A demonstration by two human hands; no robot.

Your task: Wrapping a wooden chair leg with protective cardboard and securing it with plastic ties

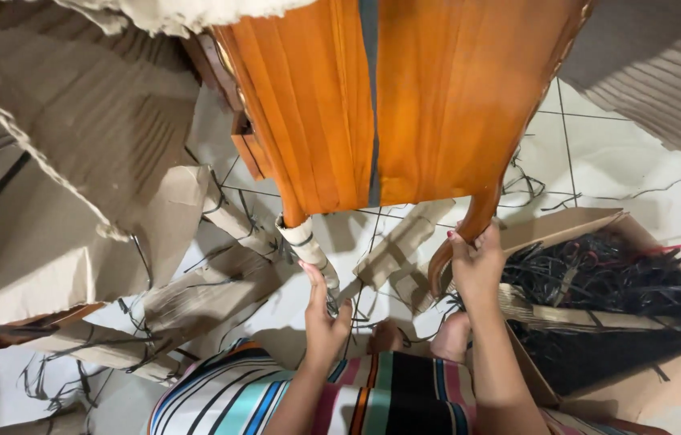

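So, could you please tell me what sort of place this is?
Probably a home room where furniture is being unpacked: white tiled floor, torn cardboard wrapping, an orange wooden piece, and a box of cut black straps.

I see bare floor [638, 161] at upper right; cardboard [74, 201] crowds the left, a box of straps [622, 290] blocks lower right.

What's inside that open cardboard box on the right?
The box holds a heap of black straps, with a few red strands showing and a cardboard strip lying across them. What lies beneath the heap, and the box's bottom, is covered.
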